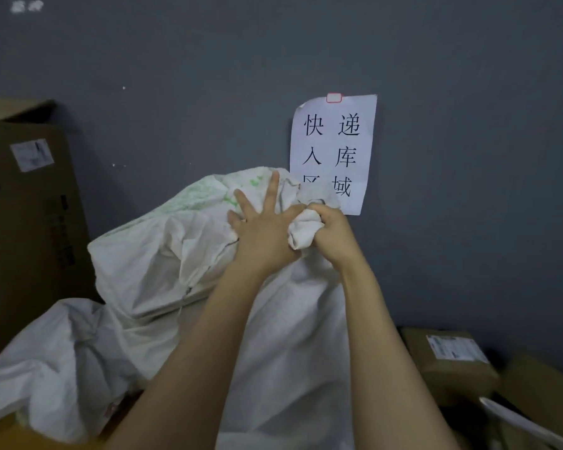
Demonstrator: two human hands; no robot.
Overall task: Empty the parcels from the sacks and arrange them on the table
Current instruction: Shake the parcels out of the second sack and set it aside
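Observation:
A large white woven sack (283, 319) stands upright before me against the grey wall, its top bunched into a neck. My right hand (330, 233) grips that bunched neck in a fist. My left hand (262, 228) lies on the sack just left of the neck, fingers spread and straight, its thumb side touching the bunched cloth. A second white sack (156, 251) with faint green print leans behind on the left, bulging with flat contents. A third white sack (62, 358) slumps at the lower left. No parcel inside any sack shows.
A tall brown carton (26, 228) with a label stands at the left. Brown parcels (449, 358) with white labels lie at the lower right beside another carton (540, 388). A paper sign (333, 151) hangs on the grey wall behind the sacks.

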